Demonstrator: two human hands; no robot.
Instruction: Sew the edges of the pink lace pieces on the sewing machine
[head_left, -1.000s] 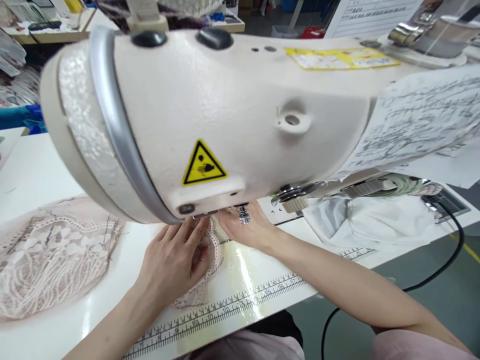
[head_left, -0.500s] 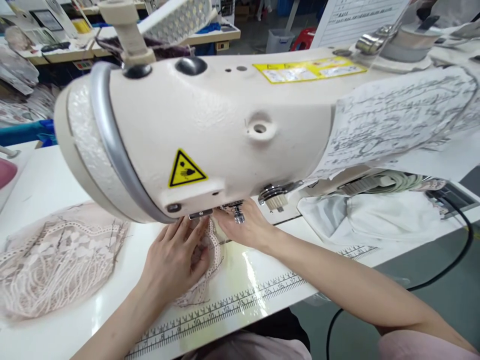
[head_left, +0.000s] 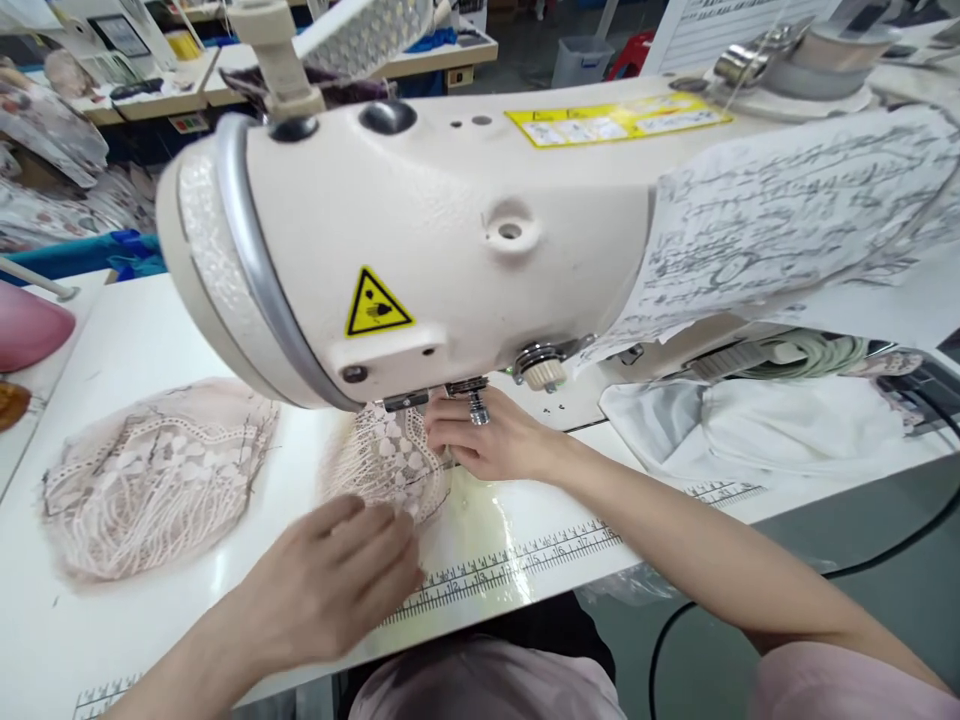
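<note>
A pale pink lace piece [head_left: 397,455] with white fringe and a scalloped trim lies under the head of the sewing machine [head_left: 450,240]. At its right edge, beside the chrome screw near the needle area, my right hand [head_left: 495,435] has its fingers curled onto the lace; the machine hides some fingertips. My left hand [head_left: 337,575] is over the table in front of the lace, apart from it as far as I can see. Motion blurs its bent fingers, so its grip is unclear. The needle and presser foot are hidden.
A second lace piece [head_left: 161,480] lies left on the white table. Printed ruler markings [head_left: 517,560] run along the front edge. White fabric [head_left: 757,425] sits at the right, below handwritten paper [head_left: 780,230] on the machine arm. A black cable [head_left: 667,640] hangs at lower right.
My left hand has come off the lace and moved toward the table's front edge, uncovering the fringe. My right hand stays by the needle area, fingers now more curled. The view has shifted slightly.
</note>
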